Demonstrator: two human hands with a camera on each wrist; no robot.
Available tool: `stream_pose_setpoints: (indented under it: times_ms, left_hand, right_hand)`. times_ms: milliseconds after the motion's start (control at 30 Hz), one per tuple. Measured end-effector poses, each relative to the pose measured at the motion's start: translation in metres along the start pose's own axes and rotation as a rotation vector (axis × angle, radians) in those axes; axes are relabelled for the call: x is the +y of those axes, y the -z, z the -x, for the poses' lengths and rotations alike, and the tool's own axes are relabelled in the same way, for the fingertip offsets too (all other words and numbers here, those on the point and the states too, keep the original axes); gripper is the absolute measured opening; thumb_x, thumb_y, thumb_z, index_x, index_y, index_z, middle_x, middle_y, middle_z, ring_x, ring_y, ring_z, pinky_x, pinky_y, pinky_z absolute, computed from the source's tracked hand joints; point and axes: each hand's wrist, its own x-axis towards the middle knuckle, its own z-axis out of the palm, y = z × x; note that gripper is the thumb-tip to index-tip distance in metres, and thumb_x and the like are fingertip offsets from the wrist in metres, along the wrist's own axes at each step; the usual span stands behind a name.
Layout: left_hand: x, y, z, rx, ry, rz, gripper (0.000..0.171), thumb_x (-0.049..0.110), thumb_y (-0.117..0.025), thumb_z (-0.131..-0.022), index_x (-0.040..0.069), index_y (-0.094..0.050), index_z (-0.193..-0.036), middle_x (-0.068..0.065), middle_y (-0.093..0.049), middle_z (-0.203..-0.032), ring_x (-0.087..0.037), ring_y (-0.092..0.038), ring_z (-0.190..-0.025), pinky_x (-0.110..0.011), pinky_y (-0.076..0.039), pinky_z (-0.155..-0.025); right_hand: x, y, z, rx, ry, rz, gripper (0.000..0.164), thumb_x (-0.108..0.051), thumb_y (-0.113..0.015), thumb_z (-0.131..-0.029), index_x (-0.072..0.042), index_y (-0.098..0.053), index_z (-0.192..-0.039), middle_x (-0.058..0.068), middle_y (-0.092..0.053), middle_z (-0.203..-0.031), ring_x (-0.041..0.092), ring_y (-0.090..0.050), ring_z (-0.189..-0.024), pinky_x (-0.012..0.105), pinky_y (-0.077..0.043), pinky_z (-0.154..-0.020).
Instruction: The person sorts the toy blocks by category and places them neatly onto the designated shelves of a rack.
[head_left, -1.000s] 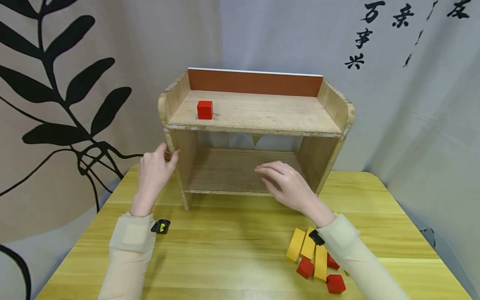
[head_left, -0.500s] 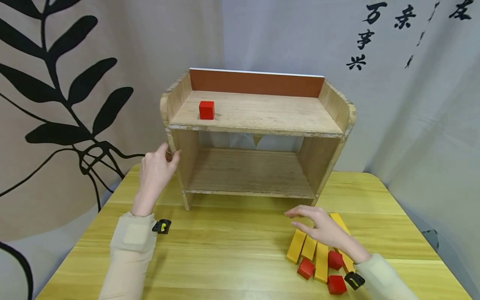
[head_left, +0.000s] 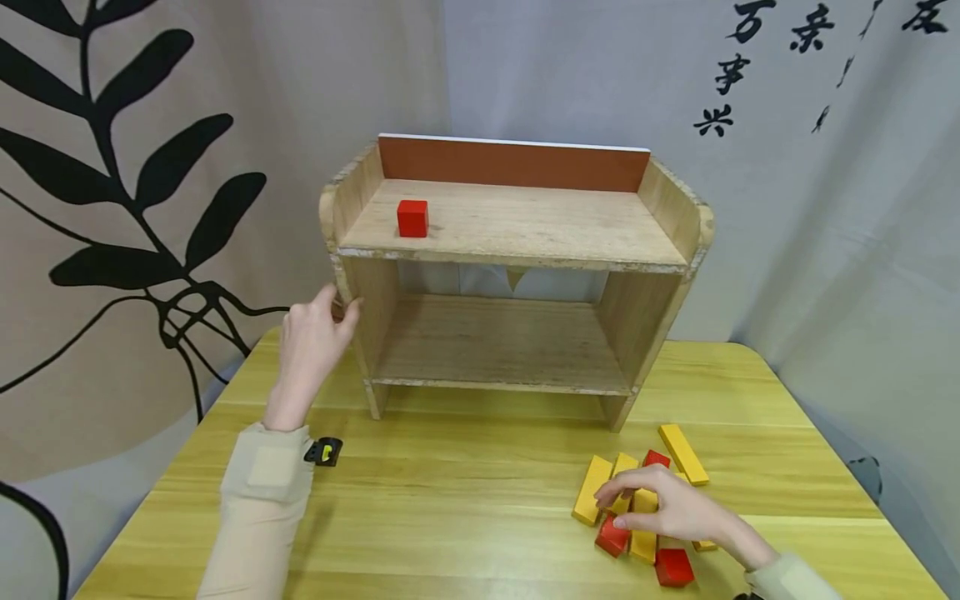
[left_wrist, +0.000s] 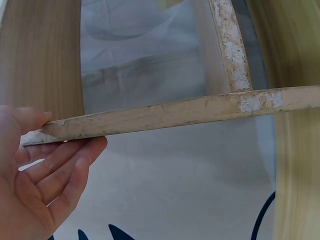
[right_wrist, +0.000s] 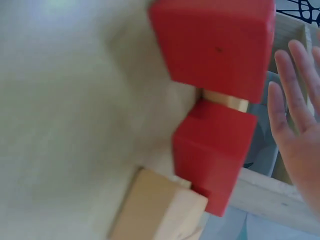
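Note:
My left hand (head_left: 311,342) grips the left side panel of a two-tier wooden shelf (head_left: 517,223). In the left wrist view, thumb and fingers lie on opposite faces of the panel (left_wrist: 165,116). Over a loose group of yellow and red blocks reaches my right hand (head_left: 671,504), fingers relaxed, thumb close to a red cube (head_left: 611,538). The right wrist view shows that hand's fingers (right_wrist: 294,100) extended, apart from a large-looking red block (right_wrist: 215,45). Partly under the hand lies a yellow block (head_left: 642,543). One red cube (head_left: 412,218) sits on the upper tier, left side.
Another yellow block (head_left: 591,492) lies at the group's left, one (head_left: 683,454) at its back right, and a red cube (head_left: 674,568) at its front. The shelf stands on a yellow wooden table (head_left: 450,500), with a printed curtain (head_left: 562,75) behind it.
My right hand has moved from in front of the lower tier down and right to the blocks, a yellow block at the back right shifting slightly. My left hand stays on the panel.

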Motion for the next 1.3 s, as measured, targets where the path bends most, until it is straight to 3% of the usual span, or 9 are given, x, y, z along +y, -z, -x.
stream_pose_setpoints:
  times_ms: [300, 567, 767, 1033, 1300]
  left_hand:
    - [-0.001, 0.0, 0.001, 0.003, -0.006, 0.001, 0.025, 0.018, -0.059, -0.091, -0.004, -0.058, -0.08, -0.025, -0.068, -0.072, -0.036, -0.06, -0.05, -0.043, -0.042, -0.044]
    - [-0.001, -0.001, 0.001, 0.01, -0.011, 0.0, 0.024, 0.018, -0.06, -0.091, -0.003, -0.058, -0.08, -0.024, -0.068, -0.07, -0.036, -0.06, -0.051, -0.044, -0.043, -0.045]
    - [0.0, 0.0, 0.0, 0.012, -0.007, -0.002, 0.024, 0.019, -0.06, -0.091, -0.003, -0.058, -0.081, -0.023, -0.068, -0.07, -0.038, -0.061, -0.053, -0.046, -0.043, -0.047]
    - [0.0, 0.0, 0.0, 0.004, 0.01, -0.004, 0.025, 0.02, -0.06, -0.091, -0.003, -0.058, -0.08, -0.023, -0.068, -0.071, -0.039, -0.061, -0.054, -0.046, -0.043, -0.048]
    - [0.0, 0.0, 0.001, 0.011, 0.003, -0.003, 0.026, 0.019, -0.061, -0.091, -0.003, -0.058, -0.078, -0.023, -0.068, -0.069, -0.035, -0.059, -0.05, -0.042, -0.041, -0.045]
  right_hand:
    - [0.006, -0.007, 0.009, -0.072, 0.048, 0.062, 0.034, -0.02, -0.074, -0.081, -0.017, -0.064, -0.114, -0.001, -0.07, -0.108, 0.009, -0.063, -0.098, 0.026, -0.051, -0.082]
    - [0.009, -0.008, 0.008, -0.072, 0.113, 0.158, 0.042, 0.0, -0.074, -0.075, -0.019, -0.064, -0.11, -0.004, -0.068, -0.107, 0.008, -0.062, -0.097, 0.024, -0.051, -0.08]
    - [0.009, -0.01, 0.005, -0.035, 0.124, 0.159, 0.037, -0.005, -0.075, -0.077, -0.02, -0.063, -0.109, -0.005, -0.068, -0.103, 0.006, -0.062, -0.091, 0.023, -0.051, -0.076]
    - [0.003, -0.01, -0.005, 0.041, 0.057, 0.161, 0.032, -0.011, -0.073, -0.081, -0.021, -0.064, -0.11, -0.01, -0.066, -0.105, 0.003, -0.061, -0.093, 0.027, -0.052, -0.078]
    - [-0.005, -0.004, -0.023, 0.155, 0.078, 0.234, 0.032, -0.015, -0.075, -0.081, -0.023, -0.064, -0.11, -0.009, -0.067, -0.104, 0.007, -0.062, -0.095, 0.028, -0.052, -0.082]
